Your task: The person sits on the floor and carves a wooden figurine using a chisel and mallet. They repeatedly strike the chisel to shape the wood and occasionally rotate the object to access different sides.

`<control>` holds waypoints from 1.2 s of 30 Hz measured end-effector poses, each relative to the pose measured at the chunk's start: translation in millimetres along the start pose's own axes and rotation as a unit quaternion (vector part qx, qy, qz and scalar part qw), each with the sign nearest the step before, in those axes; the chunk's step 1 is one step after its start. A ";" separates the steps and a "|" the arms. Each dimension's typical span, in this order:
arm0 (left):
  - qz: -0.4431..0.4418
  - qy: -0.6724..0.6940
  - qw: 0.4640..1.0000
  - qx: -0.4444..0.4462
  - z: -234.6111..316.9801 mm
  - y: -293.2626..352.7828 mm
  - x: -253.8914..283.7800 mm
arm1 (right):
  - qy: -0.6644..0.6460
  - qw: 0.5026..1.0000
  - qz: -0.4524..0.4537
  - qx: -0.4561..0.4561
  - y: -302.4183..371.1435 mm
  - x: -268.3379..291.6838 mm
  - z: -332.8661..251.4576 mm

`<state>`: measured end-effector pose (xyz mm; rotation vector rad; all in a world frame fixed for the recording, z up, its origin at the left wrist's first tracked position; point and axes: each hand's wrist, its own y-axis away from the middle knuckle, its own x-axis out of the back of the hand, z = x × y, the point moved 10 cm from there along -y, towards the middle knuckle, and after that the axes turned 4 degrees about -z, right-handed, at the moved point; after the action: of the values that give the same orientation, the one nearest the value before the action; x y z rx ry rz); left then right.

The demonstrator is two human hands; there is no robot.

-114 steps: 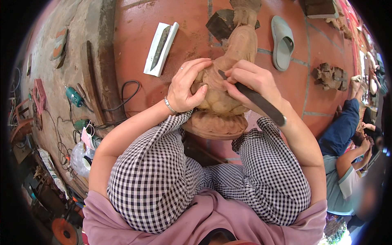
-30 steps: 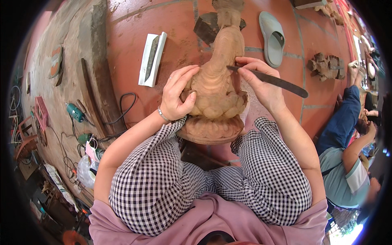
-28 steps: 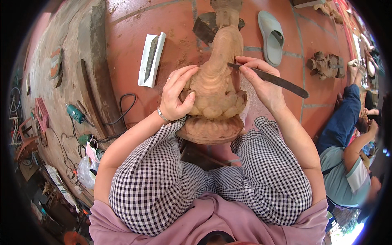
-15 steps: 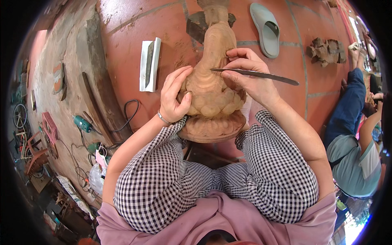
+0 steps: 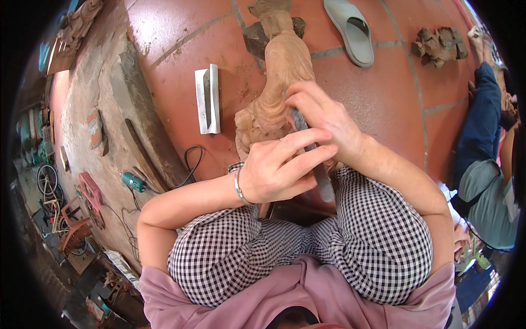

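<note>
A carved wooden statue [image 5: 282, 63] lies in front of my knees, its petal-carved base partly hidden behind my hands. My right hand [image 5: 331, 120] is closed around a slim dark metal file [image 5: 324, 189], which now points down toward my lap. Stretched across the file is my left hand [image 5: 274, 170], its fingers extended and spread, at or very near the metal; its thumb is hidden. Both hands are above the base end of the statue.
A dark block [image 5: 255, 41] props the statue's far end. Left of it lies a white folded sheet holding a dark strip [image 5: 212, 118]. A grey slipper [image 5: 356, 38], a rough wood chunk [image 5: 438, 46], a green power tool [image 5: 133, 181] with cord and a seated person [image 5: 485, 181] surround the spot.
My left hand has left the statue and moved right, over the file. The file has swung from sideways to pointing toward me. The view has shifted slightly.
</note>
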<state>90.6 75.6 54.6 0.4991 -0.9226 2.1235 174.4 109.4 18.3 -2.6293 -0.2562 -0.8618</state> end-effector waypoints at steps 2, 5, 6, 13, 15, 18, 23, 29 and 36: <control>-0.035 -0.041 0.998 -0.013 5.7 4.3 -1.9 | 0.030 0.999 -0.032 0.021 10.2 -15.4 -2.2; -0.015 -0.102 0.994 -0.023 6.4 7.3 8.6 | 0.070 0.995 0.011 0.073 15.3 -13.7 -6.4; -0.007 -0.113 0.993 -0.027 4.8 9.8 15.5 | 0.090 0.992 0.023 0.083 14.0 -9.6 -7.8; -0.034 -0.184 0.982 0.008 -2.8 14.3 12.9 | 0.134 0.985 0.071 0.084 9.9 -2.2 -3.7; -0.031 -0.213 0.976 -0.004 -5.7 12.5 11.1 | 0.144 0.983 0.084 0.079 7.6 -0.7 0.1; -0.049 -0.236 0.970 -0.026 -5.7 17.4 8.9 | 0.143 0.984 0.077 0.077 7.5 -4.9 -2.0; -0.067 -0.231 0.970 -0.041 4.6 21.0 11.6 | 0.112 0.989 0.056 0.079 8.3 -8.5 -8.4; -0.023 -0.185 0.982 -0.027 -3.5 11.4 18.2 | 0.102 0.988 0.088 0.076 11.0 -8.7 -4.5; -0.010 -0.162 0.986 -0.028 -7.5 3.8 21.1 | 0.098 0.990 0.080 0.066 7.2 -3.9 0.3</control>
<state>73.8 89.7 60.4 0.8378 -1.1465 2.0262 173.4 102.6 13.7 -2.3856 -0.0490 -1.0019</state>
